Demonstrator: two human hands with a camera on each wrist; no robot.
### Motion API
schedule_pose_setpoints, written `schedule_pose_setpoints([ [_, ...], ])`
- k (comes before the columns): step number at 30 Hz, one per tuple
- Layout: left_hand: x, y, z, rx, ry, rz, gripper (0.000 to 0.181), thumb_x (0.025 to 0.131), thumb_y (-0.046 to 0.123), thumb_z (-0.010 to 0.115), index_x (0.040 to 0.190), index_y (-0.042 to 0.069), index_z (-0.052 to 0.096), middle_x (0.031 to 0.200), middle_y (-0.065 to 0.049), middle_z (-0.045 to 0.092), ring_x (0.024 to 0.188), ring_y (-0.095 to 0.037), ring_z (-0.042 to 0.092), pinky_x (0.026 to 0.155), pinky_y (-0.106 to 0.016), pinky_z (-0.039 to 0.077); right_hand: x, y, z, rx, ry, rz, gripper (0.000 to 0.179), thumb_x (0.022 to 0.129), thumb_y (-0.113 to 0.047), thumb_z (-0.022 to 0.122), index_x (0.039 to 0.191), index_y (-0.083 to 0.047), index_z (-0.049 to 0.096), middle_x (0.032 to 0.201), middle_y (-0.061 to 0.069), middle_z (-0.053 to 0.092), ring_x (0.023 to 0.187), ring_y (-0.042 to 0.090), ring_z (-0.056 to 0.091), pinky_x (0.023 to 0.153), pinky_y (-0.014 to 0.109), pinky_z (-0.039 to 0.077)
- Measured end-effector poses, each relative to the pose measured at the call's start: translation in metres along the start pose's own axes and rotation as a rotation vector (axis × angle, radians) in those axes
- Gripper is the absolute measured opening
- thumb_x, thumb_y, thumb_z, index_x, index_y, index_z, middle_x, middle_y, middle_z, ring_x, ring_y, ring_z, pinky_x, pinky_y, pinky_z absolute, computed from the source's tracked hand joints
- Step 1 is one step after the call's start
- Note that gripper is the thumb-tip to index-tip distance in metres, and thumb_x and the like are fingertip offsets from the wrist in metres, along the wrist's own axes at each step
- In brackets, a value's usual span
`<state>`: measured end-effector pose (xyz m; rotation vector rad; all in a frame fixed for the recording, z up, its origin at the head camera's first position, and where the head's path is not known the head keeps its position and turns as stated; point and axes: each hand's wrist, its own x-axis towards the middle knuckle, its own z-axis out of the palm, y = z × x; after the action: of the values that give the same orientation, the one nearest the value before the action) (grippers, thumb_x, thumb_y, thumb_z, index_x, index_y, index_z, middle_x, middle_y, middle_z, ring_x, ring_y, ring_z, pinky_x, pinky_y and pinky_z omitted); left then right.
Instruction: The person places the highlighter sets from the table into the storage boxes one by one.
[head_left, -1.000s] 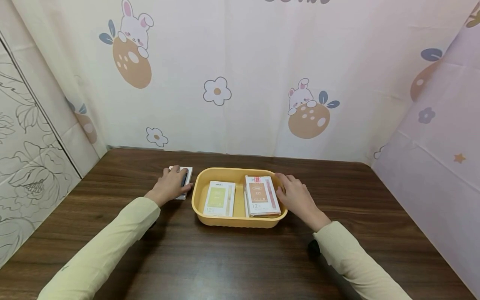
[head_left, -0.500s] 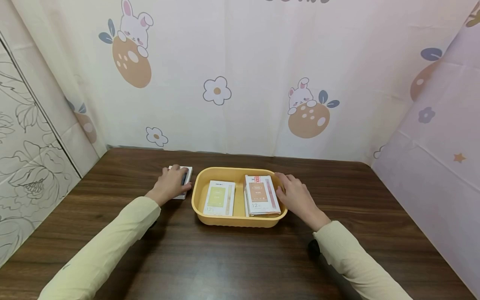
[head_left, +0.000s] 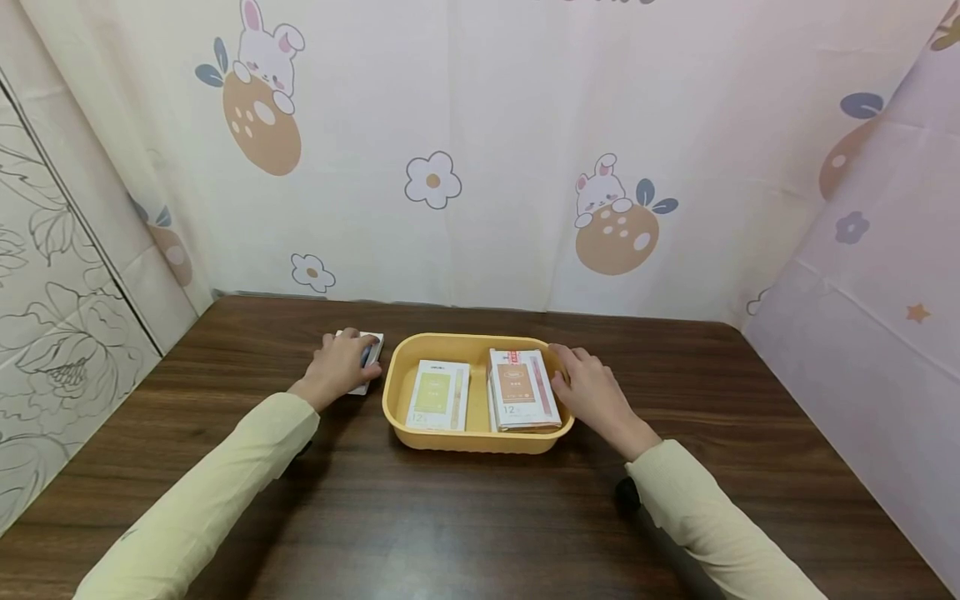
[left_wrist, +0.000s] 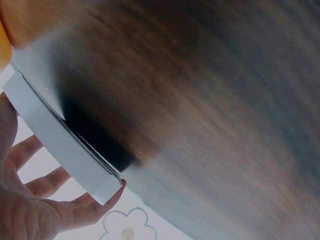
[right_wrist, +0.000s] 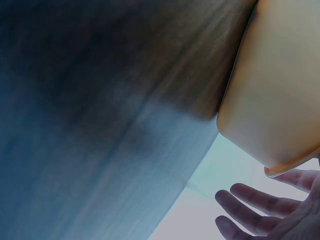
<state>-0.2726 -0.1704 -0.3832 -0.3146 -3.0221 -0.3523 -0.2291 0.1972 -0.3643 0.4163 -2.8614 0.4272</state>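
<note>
My left hand [head_left: 339, 368] grips a thin white box [left_wrist: 62, 142] with a dark panel on its top, left of the yellow tray [head_left: 480, 442]. In the left wrist view fingers hold the box by its edges, and a dark shadow lies beside it on the table. At the tray's right end, my right hand [head_left: 597, 398] touches the rim with forefinger and thumb. Its other fingers [right_wrist: 260, 200] extend loosely outside, apart from the wall. Inside the tray lie a white box with a green label [head_left: 438, 395] and, to its right, a stack topped by a brown-labelled white box [head_left: 522, 390].
The dark wooden table [head_left: 450, 517] ends at a patterned curtain [head_left: 495, 242] behind the tray. More patterned cloth hangs along the left and right sides. A gap of yellow tray floor separates the two groups of boxes.
My left hand and the white box under it have shifted very slightly, and the box's near edge appears a little raised. The right hand stays at the tray's rim.
</note>
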Motion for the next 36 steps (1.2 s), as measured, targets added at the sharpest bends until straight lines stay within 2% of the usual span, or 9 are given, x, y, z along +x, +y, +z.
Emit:
schedule_pose_setpoints([
  [9, -0.003, 0.001, -0.003, 0.010, 0.002, 0.014, 0.049, 0.084, 0.034, 0.062, 0.126, 0.010, 0.053, 0.127, -0.026, 0.046, 0.101, -0.054, 0.044, 0.069, -0.064, 0.044, 0.000, -0.001, 0.000, 0.003, -0.011, 0.008, 0.044, 0.089, -0.018, 0.052, 0.131, -0.008, 0.045, 0.118, 0.021, 0.056, 0.101, 0.034, 0.057, 0.080, 0.053, 0.046],
  [15, -0.003, 0.004, -0.009, 0.001, 0.034, 0.010, 0.048, 0.084, 0.033, 0.062, 0.126, 0.011, 0.054, 0.127, -0.026, 0.046, 0.101, -0.053, 0.045, 0.069, -0.063, 0.044, 0.000, -0.001, 0.000, 0.002, -0.014, 0.008, 0.044, 0.089, -0.019, 0.052, 0.132, -0.009, 0.045, 0.119, 0.020, 0.055, 0.103, 0.035, 0.056, 0.080, 0.052, 0.045],
  [24, -0.002, 0.011, -0.027, -0.015, 0.068, 0.002, 0.048, 0.084, 0.033, 0.060, 0.127, 0.012, 0.053, 0.128, -0.025, 0.046, 0.103, -0.051, 0.045, 0.072, -0.062, 0.045, 0.001, -0.001, 0.000, 0.007, -0.015, 0.016, 0.044, 0.089, -0.018, 0.052, 0.132, -0.009, 0.045, 0.120, 0.021, 0.055, 0.105, 0.036, 0.055, 0.082, 0.054, 0.044],
  [32, -0.004, 0.020, -0.040, -0.019, 0.119, 0.034, 0.047, 0.082, 0.031, 0.059, 0.125, 0.012, 0.054, 0.128, -0.025, 0.047, 0.103, -0.049, 0.046, 0.072, -0.060, 0.046, 0.000, 0.000, 0.001, 0.004, 0.003, 0.004, 0.043, 0.089, -0.017, 0.053, 0.130, -0.008, 0.046, 0.118, 0.021, 0.056, 0.101, 0.035, 0.057, 0.079, 0.053, 0.046],
  [36, -0.006, 0.027, -0.045, -0.026, 0.119, 0.043, 0.048, 0.082, 0.032, 0.059, 0.126, 0.013, 0.054, 0.127, -0.023, 0.047, 0.105, -0.048, 0.046, 0.073, -0.060, 0.045, 0.000, 0.000, 0.000, 0.005, 0.008, 0.001, 0.043, 0.089, -0.017, 0.053, 0.130, -0.008, 0.046, 0.117, 0.021, 0.056, 0.100, 0.035, 0.057, 0.079, 0.052, 0.046],
])
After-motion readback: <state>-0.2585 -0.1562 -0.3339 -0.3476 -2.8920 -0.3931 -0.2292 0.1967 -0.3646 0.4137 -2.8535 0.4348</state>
